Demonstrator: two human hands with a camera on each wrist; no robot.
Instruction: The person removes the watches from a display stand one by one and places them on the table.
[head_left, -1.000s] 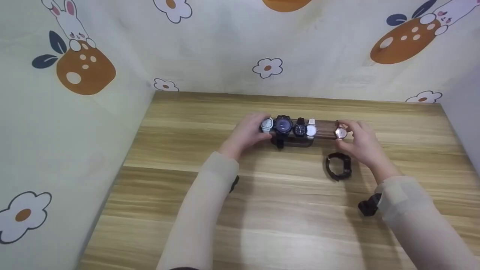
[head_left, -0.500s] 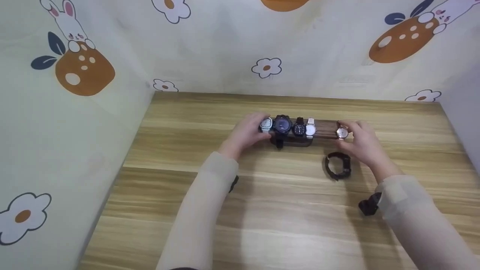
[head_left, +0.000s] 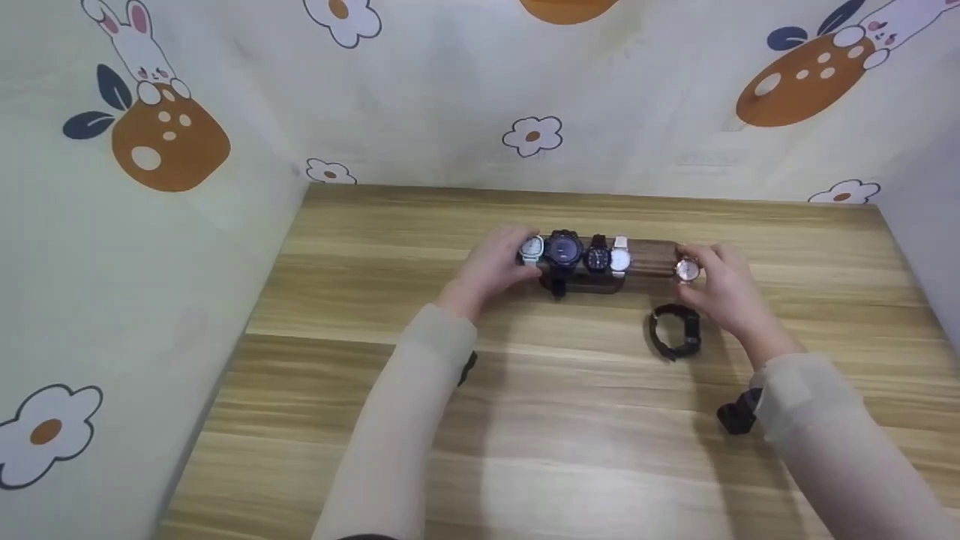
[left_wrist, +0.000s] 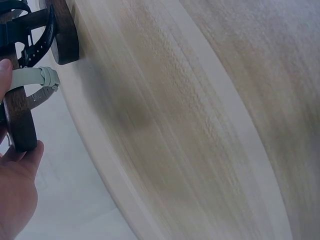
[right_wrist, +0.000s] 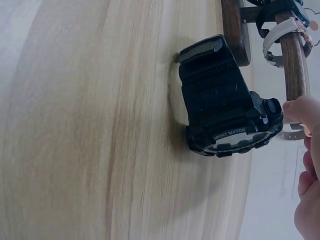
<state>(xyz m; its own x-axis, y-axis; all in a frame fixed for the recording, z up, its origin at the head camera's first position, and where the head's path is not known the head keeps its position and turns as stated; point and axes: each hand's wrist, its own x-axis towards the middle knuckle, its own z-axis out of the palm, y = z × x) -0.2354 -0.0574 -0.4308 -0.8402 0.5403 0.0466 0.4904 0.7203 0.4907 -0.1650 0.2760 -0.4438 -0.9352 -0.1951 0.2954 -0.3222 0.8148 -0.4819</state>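
Observation:
A dark wooden watch stand stands near the back of the table, with several wristwatches along its bar. My left hand grips the bar's left end, next to a mint-green watch. At the opposite end, my right hand pinches a rose-gold watch between thumb and fingers. That watch sits right at the bar's tip; whether its strap still encircles the wood is hard to tell. Between them are a large black watch, a black square-faced watch and a white-strapped watch.
A black sport watch lies on its side on the wooden table, in front of the stand's right end. Patterned walls border the table at the back and sides.
My right hand and the rose-gold watch have shifted slightly right, out toward the end of the bar. The left hand keeps its grip in place.

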